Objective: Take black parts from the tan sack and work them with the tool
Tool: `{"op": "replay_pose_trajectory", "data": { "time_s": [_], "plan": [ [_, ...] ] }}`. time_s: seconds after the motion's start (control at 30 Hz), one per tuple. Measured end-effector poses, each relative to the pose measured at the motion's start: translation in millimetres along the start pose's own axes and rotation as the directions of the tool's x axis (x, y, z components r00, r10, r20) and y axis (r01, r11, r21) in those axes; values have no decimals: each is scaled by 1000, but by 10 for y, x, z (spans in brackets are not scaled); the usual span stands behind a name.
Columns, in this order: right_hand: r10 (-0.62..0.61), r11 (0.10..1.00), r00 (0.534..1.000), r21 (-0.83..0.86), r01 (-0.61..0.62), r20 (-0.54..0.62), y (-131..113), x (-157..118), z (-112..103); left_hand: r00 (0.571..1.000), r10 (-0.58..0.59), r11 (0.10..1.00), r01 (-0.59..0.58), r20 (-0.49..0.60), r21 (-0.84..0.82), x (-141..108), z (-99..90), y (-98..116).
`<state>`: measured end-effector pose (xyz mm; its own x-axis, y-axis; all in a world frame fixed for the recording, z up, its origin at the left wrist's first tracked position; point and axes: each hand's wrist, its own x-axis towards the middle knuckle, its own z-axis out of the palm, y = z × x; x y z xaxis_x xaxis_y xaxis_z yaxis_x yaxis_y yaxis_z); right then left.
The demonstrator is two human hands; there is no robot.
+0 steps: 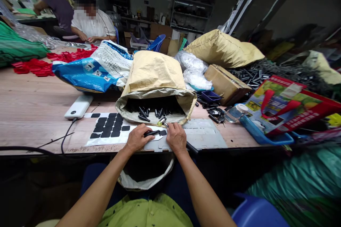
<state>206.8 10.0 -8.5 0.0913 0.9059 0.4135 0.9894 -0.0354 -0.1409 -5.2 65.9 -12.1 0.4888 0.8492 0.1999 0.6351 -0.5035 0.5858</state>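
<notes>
My left hand [137, 138] is closed on a short black tube-like part [151, 133], held sideways just above the table edge. In my right hand [176, 137] is a small hammer; its metal and yellowish head [161, 122] shows past my fingers, and its black handle [192, 148] sticks out below my palm. Beneath both hands lies a grey-white board [205, 133]. A white sheet with black rounded pads [108, 125] is left of my left hand. Directly ahead, a tan sack [157, 71] lies with its mouth toward me, holding several black parts [160, 112].
A white power bank [78, 106] with a cable is at left, before a blue-and-white bag [93, 67]. To the right are a clear jar [236, 112], a cardboard box [226, 83] and a red shopping bag [290, 104]. Two people [92, 21] sit at back left.
</notes>
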Motion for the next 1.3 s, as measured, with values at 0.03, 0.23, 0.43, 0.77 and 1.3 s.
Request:
{"op": "replay_pose_trajectory", "data": {
  "time_s": [0.03, 0.23, 0.43, 0.77, 1.3],
  "plan": [
    [-1, 1000, 1000, 3, 1, 2, 6, 5, -1, 1000, 5, 1000, -6, -10, -22, 3, 5, -21],
    [37, 983, 997, 184, -25, -61, -7, -3, -116, 1000, -5, 991, 3, -18, -136, 28, 3, -78],
    [-3, 844, 998, 535, 36, -63, -215, -175, -345, 999, -38, 984, 34, -20, -172, 30, 22, -86],
    [-17, 876, 1000, 482, 5, 20, -378, -269, -383, 999, -39, 978, 34, -17, -206, 42, 38, -108],
    [-5, 967, 1000, 256, 1, 15, -125, 53, -228, 995, -96, 977, 95, 2, -191, 42, -24, -41]
  ]
}}
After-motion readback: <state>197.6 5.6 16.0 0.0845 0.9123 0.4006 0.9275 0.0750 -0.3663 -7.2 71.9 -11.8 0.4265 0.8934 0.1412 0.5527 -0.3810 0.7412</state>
